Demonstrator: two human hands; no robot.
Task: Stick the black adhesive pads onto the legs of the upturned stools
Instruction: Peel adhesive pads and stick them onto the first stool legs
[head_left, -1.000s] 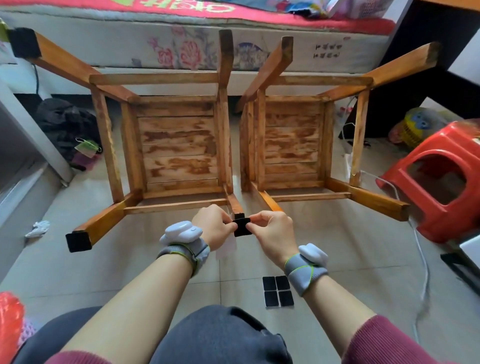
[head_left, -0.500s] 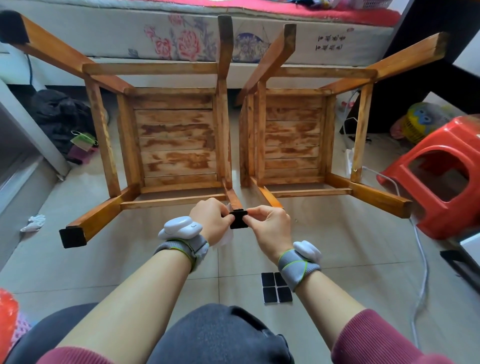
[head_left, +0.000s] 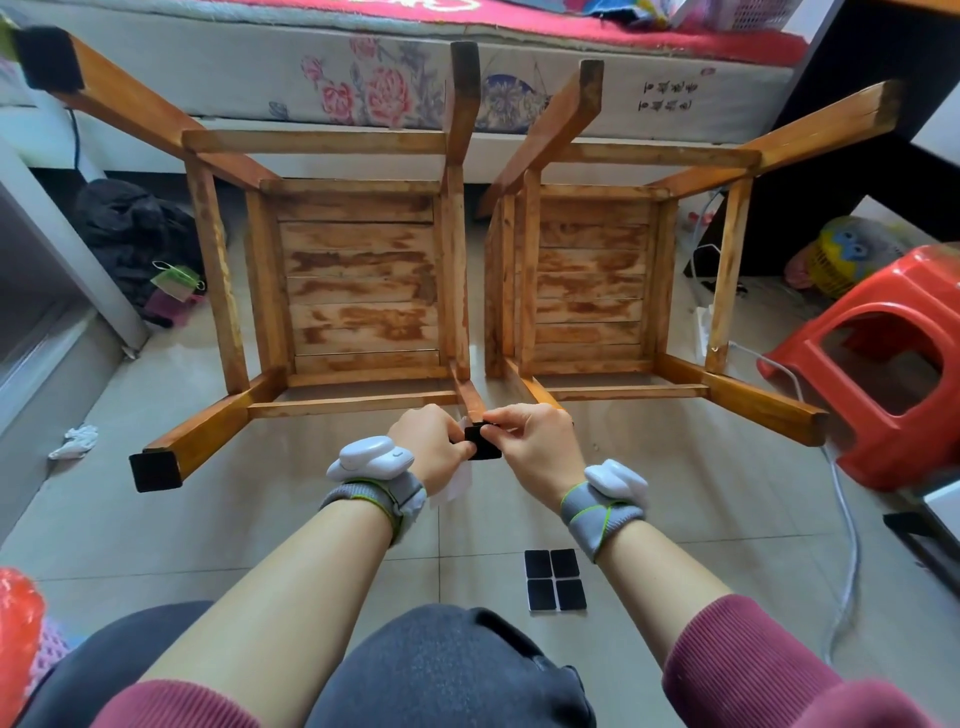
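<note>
Black pad (head_left: 484, 444) at stool leg (head_left: 467, 399) tip; four-pad sheet (head_left: 566, 565) flat

We're in a home bedroom: a floral-printed mattress (head_left: 395, 88) under a red blanket (head_left: 597, 26), glossy tiled floor (head_left: 675, 493), a red plastic stool (head_left: 878, 358) and a child's toy (head_left: 841, 249) by the wall.

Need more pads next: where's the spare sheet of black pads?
The sheet lies on the floor, lower centre of the head view, near the right wrist.
</note>
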